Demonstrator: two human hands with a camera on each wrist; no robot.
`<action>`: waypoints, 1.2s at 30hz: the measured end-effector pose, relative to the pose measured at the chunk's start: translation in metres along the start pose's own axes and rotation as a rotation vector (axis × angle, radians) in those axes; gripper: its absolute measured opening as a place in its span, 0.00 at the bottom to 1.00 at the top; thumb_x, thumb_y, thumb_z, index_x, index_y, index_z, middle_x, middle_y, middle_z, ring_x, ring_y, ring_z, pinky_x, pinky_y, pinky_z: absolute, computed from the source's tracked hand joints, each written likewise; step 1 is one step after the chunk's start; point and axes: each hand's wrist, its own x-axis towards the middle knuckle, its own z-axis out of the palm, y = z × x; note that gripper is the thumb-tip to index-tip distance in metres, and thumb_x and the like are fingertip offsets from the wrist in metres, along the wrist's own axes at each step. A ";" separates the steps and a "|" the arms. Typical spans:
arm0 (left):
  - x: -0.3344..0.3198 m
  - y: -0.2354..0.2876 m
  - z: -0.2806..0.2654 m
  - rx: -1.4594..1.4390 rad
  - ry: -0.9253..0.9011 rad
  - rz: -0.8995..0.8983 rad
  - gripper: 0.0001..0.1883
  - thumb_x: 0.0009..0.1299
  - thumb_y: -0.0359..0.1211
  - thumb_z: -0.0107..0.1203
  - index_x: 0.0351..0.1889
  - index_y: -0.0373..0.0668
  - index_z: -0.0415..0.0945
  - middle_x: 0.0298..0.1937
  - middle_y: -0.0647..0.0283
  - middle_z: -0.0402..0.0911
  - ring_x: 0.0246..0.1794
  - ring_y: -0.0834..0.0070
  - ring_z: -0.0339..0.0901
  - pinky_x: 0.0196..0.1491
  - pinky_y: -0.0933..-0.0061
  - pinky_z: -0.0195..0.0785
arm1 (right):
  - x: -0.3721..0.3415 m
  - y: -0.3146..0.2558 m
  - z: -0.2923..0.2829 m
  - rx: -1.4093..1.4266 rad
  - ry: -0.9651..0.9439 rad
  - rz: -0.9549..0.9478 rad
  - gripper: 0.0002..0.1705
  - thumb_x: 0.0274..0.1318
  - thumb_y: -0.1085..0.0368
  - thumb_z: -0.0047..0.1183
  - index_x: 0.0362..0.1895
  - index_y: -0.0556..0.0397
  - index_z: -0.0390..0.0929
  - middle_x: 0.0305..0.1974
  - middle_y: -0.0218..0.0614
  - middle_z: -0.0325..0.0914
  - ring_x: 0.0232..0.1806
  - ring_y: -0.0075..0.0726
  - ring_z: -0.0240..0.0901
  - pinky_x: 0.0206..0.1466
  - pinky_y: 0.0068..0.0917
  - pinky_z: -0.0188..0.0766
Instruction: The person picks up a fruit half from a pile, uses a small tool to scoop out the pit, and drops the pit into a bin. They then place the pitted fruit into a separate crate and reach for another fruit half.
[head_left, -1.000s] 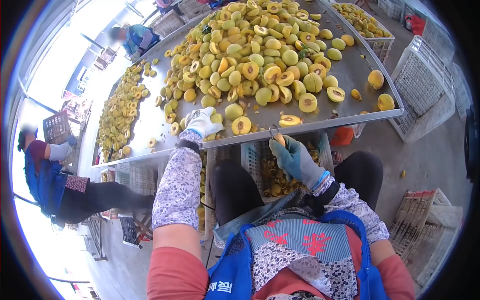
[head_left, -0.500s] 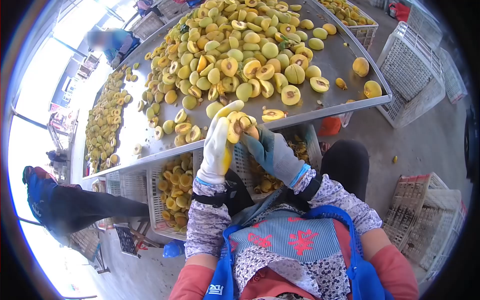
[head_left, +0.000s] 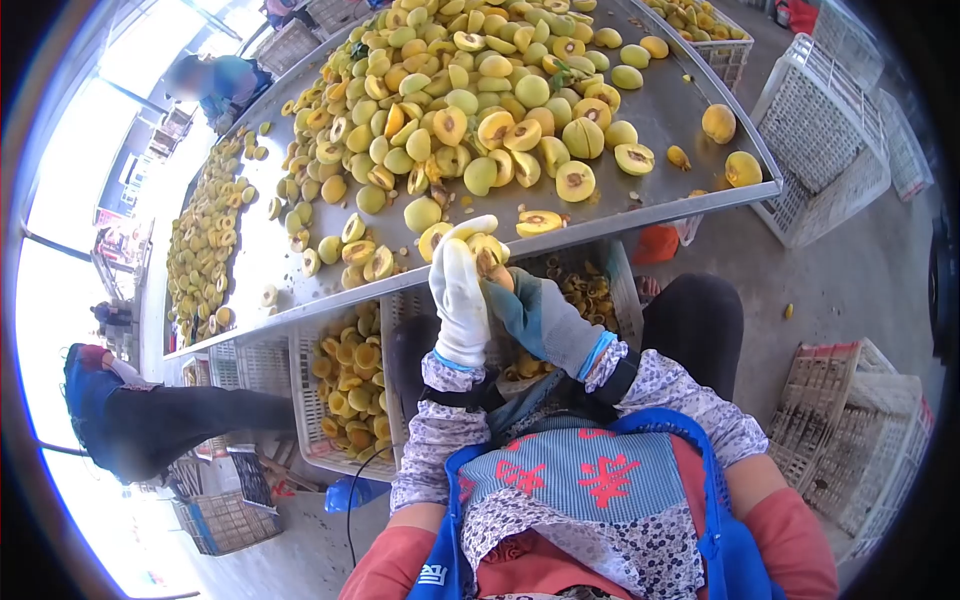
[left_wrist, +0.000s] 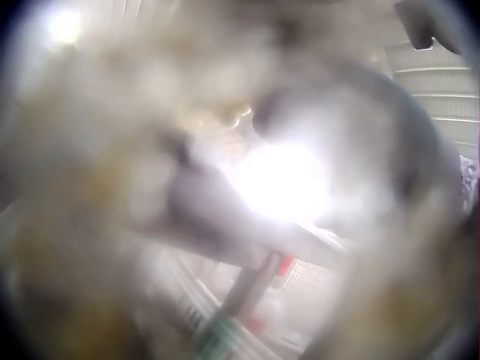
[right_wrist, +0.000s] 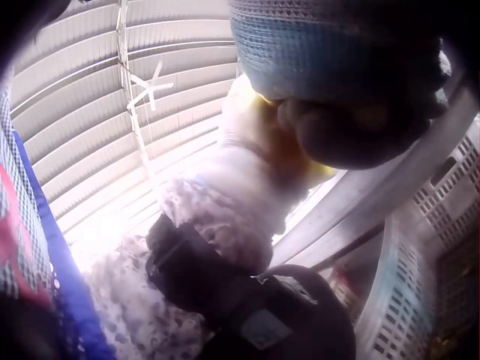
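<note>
My left hand (head_left: 460,305), in a white glove stained yellow, is raised at the table's near edge and holds a halved yellow peach (head_left: 484,246), cut face showing. Against it, my right hand (head_left: 545,318) in a grey-blue glove grips a small pitting tool by its wooden handle (head_left: 502,278); the tool's metal loop is hidden at the fruit. From below, the right wrist view shows the curled right glove (right_wrist: 322,60) close to the left one. The left wrist view is mostly blurred. Just beyond the hands lie a peach half (head_left: 539,222) and a whole greenish peach (head_left: 422,214).
A large heap of peaches (head_left: 480,100), many halved, covers the metal table (head_left: 660,195). Below its edge stand a crate of peach halves (head_left: 350,375) and a crate of scraps (head_left: 590,295) between my knees. Stacked crates (head_left: 825,130) stand right; another worker stands left.
My left hand has come back from the fruit on the table with a peach half and met the tool in my right hand. Since half a second ago, both hands have shifted slightly, still together.
</note>
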 end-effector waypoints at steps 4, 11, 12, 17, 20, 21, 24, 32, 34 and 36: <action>0.002 0.012 0.000 0.047 -0.082 -0.014 0.27 0.82 0.48 0.37 0.54 0.31 0.74 0.37 0.56 0.82 0.39 0.72 0.78 0.47 0.72 0.72 | -0.004 -0.007 -0.002 -0.044 -0.062 0.153 0.30 0.71 0.42 0.43 0.47 0.60 0.77 0.34 0.61 0.80 0.41 0.66 0.80 0.43 0.45 0.74; 0.003 0.019 0.012 -0.232 0.162 -0.117 0.23 0.81 0.45 0.45 0.46 0.30 0.80 0.36 0.50 0.85 0.34 0.64 0.84 0.41 0.66 0.80 | -0.007 0.001 -0.001 0.092 -0.157 0.114 0.33 0.73 0.40 0.40 0.46 0.62 0.77 0.34 0.58 0.80 0.39 0.56 0.80 0.44 0.39 0.73; 0.005 0.022 0.011 -0.233 0.164 -0.119 0.23 0.81 0.45 0.45 0.46 0.30 0.80 0.36 0.50 0.85 0.34 0.64 0.84 0.41 0.66 0.80 | -0.006 -0.003 -0.004 0.079 -0.204 0.080 0.34 0.73 0.40 0.39 0.46 0.62 0.77 0.34 0.58 0.80 0.39 0.54 0.80 0.44 0.39 0.73; 0.005 0.018 0.013 -0.185 0.140 -0.230 0.25 0.80 0.47 0.45 0.44 0.30 0.80 0.34 0.50 0.85 0.30 0.65 0.83 0.39 0.68 0.78 | -0.011 -0.037 -0.018 0.220 -0.306 0.359 0.31 0.75 0.42 0.39 0.43 0.60 0.78 0.25 0.38 0.74 0.26 0.31 0.70 0.31 0.28 0.67; 0.002 0.020 0.020 -0.308 0.224 -0.269 0.26 0.80 0.48 0.45 0.43 0.30 0.81 0.33 0.50 0.85 0.29 0.68 0.82 0.37 0.70 0.77 | -0.011 -0.033 -0.017 0.311 -0.352 0.443 0.32 0.74 0.41 0.39 0.40 0.59 0.78 0.24 0.29 0.73 0.25 0.22 0.66 0.29 0.25 0.66; 0.005 0.028 0.020 -0.272 0.198 -0.337 0.27 0.80 0.49 0.45 0.40 0.30 0.81 0.32 0.50 0.85 0.27 0.69 0.81 0.35 0.70 0.76 | -0.011 -0.028 -0.017 0.243 -0.375 0.438 0.35 0.74 0.38 0.38 0.41 0.60 0.78 0.29 0.33 0.77 0.32 0.28 0.70 0.38 0.30 0.71; 0.013 0.037 0.004 -0.025 -0.141 -0.418 0.27 0.79 0.49 0.45 0.37 0.31 0.81 0.31 0.51 0.85 0.26 0.67 0.81 0.34 0.70 0.76 | -0.015 -0.013 -0.017 0.112 -0.328 0.228 0.34 0.73 0.38 0.38 0.38 0.58 0.78 0.27 0.30 0.75 0.29 0.25 0.68 0.34 0.26 0.69; 0.006 0.023 0.010 -0.417 -0.006 -0.375 0.25 0.79 0.52 0.44 0.39 0.37 0.75 0.29 0.53 0.82 0.27 0.63 0.79 0.33 0.67 0.74 | -0.009 -0.034 -0.036 0.649 -0.700 0.753 0.28 0.72 0.40 0.42 0.37 0.50 0.80 0.23 0.26 0.71 0.23 0.22 0.63 0.28 0.24 0.65; 0.005 0.027 0.010 -0.387 0.085 -0.376 0.21 0.78 0.52 0.44 0.40 0.42 0.73 0.30 0.58 0.79 0.30 0.64 0.77 0.32 0.65 0.73 | -0.018 -0.029 -0.023 0.412 -0.535 0.611 0.29 0.72 0.39 0.42 0.38 0.51 0.80 0.23 0.27 0.72 0.23 0.24 0.65 0.29 0.26 0.67; 0.008 0.033 -0.003 -0.659 0.279 -0.408 0.17 0.77 0.49 0.45 0.39 0.47 0.73 0.32 0.63 0.77 0.31 0.68 0.75 0.32 0.67 0.73 | -0.021 0.016 -0.007 0.065 -0.418 0.157 0.30 0.71 0.39 0.41 0.40 0.54 0.80 0.27 0.37 0.79 0.28 0.34 0.75 0.35 0.31 0.73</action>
